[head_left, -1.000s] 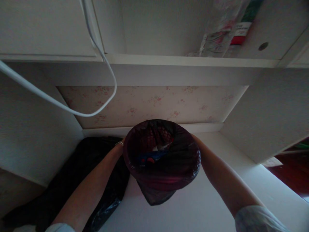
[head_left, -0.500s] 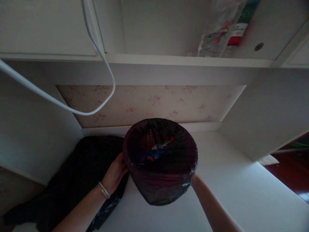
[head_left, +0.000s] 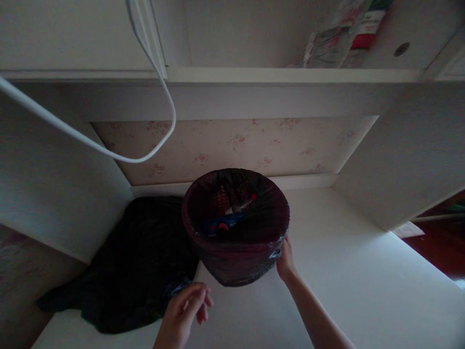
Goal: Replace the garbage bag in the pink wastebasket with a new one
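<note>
A trash bin [head_left: 240,261], lined with a thin dark bag, has its mouth facing me over the white surface. Down in it lie a blue packet [head_left: 225,224] and other litter, hard to make out. My right hand [head_left: 286,261] grips the bin's right side, its fingers partly hidden behind it. Below and left of the bin is my left hand [head_left: 191,303], apart from it, with loosely bent fingers and nothing in them. A crumpled black plastic bag [head_left: 138,261] lies left of the bin, near my left hand.
The bin is over a white tabletop [head_left: 327,281] between side panels, with flowered wallpaper [head_left: 232,145] behind. A white cable [head_left: 134,159] hangs at upper left. Above, a shelf [head_left: 290,75] holds clear plastic packaging [head_left: 327,46] and a red-and-green labelled item [head_left: 365,34].
My left hand has let go of the bin's left side and moved down towards me. My right hand stays on the bin, which sits slightly higher and further left in view.
</note>
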{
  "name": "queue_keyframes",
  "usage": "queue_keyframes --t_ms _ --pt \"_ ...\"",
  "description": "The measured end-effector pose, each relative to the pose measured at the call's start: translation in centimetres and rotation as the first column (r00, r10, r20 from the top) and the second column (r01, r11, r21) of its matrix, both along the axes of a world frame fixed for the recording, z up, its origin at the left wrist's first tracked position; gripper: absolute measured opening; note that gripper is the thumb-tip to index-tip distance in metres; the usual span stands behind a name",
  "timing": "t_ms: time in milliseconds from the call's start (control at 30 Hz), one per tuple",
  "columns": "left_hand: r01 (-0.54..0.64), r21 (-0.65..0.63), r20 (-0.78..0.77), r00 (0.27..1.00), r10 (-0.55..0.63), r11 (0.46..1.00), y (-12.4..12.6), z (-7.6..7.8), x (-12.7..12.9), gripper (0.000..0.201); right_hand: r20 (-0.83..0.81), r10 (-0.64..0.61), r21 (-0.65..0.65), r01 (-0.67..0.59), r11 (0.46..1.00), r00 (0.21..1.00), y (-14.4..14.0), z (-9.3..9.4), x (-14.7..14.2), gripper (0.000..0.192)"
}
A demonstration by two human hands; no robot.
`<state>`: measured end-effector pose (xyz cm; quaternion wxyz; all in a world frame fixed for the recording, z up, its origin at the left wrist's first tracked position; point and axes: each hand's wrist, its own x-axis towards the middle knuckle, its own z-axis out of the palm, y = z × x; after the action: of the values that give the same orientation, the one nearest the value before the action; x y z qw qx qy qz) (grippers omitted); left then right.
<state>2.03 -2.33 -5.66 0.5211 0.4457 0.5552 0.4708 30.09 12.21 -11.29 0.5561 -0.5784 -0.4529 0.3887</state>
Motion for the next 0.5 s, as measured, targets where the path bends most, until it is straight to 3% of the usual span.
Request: queue_keyframes --t_ms 100,200,500 --pt "0.182 -0.138 -0.057 0.98 -0.191 0.974 0.1 -2.8 1.1 0.05 0.101 -0.001 -0.072 0.008 0.997 0.995 -4.1 -1.1 1.2 0.052" --pt "0.199 -0.171 -0.117 0.968 -0.22 0.965 1.1 -4.5 2.2 0.052 0.2 0.047 -0.114 -0.025 0.993 0.979 -6.9 -2.0 1.7 0.05" --pt "0.134 -0.091 -0.351 0.923 -0.158 0.987 3.9 -5.8 3.5 0.045 0.432 0.168 -0.116 -0.131 0.985 0.886 -6.5 -1.6 0.7 0.038"
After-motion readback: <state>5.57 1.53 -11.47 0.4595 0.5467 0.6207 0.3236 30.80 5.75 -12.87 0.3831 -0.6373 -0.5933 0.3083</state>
